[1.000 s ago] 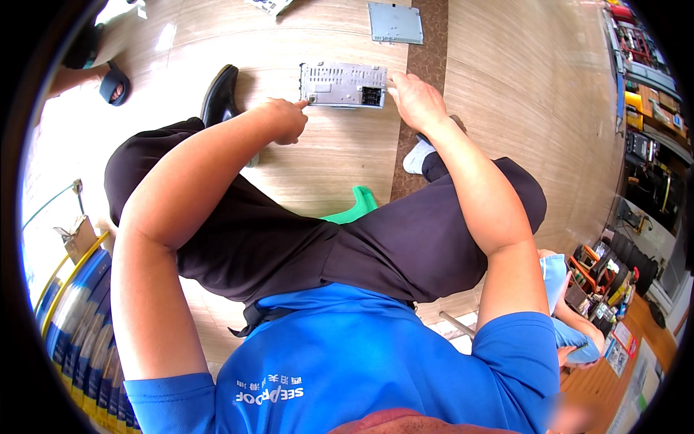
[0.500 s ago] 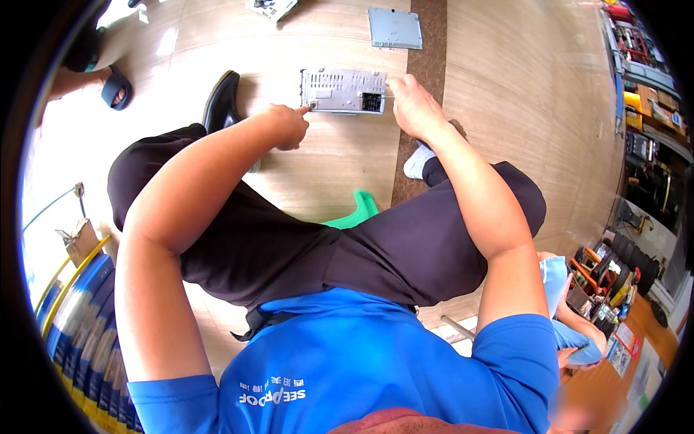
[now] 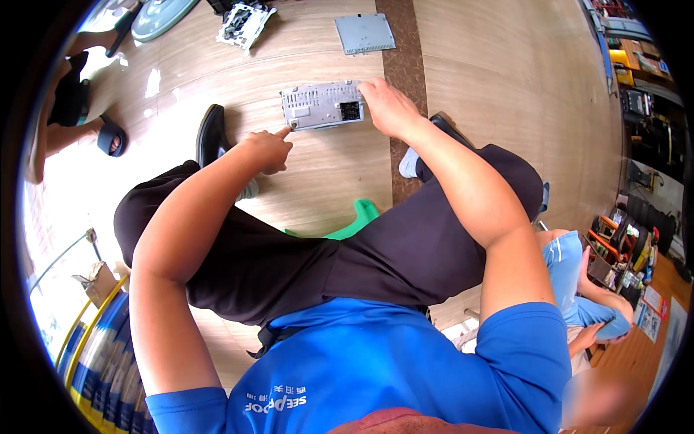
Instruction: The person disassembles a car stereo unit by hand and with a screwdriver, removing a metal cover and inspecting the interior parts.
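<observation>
A grey metal car stereo (image 3: 312, 96) is on the floor ahead of me, its slotted face with a black socket towards me. My left hand (image 3: 269, 150) is at its near left corner: the index finger reaches out onto the corner, the other fingers are curled, and the thumb is mostly hidden. At the far right corner, my right hand (image 3: 392, 108) has its fingers closed on the edge of the casing. Beyond the stereo lies a flat grey metal cover plate (image 3: 365, 34).
A white and black mechanism part (image 3: 244, 27) lies at the far left, near a round grey lid (image 3: 160, 16). Another person's sandalled foot (image 3: 112, 137) is on the left. Something green (image 3: 358, 220) shows between my legs. Shelves with tools line the right; a seated person (image 3: 589, 289) is behind.
The view has shifted, bringing more of the far left floor into sight. My right fingers have come onto the stereo's edge from just beside it. My left hand stays at its corner.
</observation>
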Tool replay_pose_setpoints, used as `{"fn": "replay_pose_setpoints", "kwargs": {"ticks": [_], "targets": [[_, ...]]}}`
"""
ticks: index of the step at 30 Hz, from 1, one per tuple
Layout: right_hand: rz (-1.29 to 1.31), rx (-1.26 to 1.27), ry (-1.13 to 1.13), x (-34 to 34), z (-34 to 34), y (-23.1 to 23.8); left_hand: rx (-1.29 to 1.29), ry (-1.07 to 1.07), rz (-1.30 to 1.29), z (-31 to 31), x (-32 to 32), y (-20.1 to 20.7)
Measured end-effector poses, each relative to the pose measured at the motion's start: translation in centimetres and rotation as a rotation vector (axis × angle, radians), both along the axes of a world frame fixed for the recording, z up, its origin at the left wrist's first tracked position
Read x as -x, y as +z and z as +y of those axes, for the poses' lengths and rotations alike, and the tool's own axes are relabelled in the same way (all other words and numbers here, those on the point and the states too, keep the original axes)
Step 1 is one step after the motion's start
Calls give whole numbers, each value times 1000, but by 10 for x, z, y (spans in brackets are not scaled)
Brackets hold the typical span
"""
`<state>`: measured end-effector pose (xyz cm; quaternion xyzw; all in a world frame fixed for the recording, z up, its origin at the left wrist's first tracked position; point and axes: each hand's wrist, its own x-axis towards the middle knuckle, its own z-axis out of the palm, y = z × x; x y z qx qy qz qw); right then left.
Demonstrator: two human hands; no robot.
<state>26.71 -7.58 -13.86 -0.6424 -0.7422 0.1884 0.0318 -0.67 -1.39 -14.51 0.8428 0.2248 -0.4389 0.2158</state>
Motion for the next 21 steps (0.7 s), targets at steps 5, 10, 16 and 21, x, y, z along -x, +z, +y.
{"fn": "replay_pose_setpoints", "kwargs": {"ticks": [5,10,16,21], "targets": [[-15,78,-64,-4,4,2,-2,-2,14,-1,-2,1],[47,-6,3,-3,-3,1,-2,-14,26,0,-3,0],[-25,17,-16,-6,1,1,13,-11,13,1,-3,-3],[-62,107,-51,4,1,7,15,13,4,1,2,-5]]}}
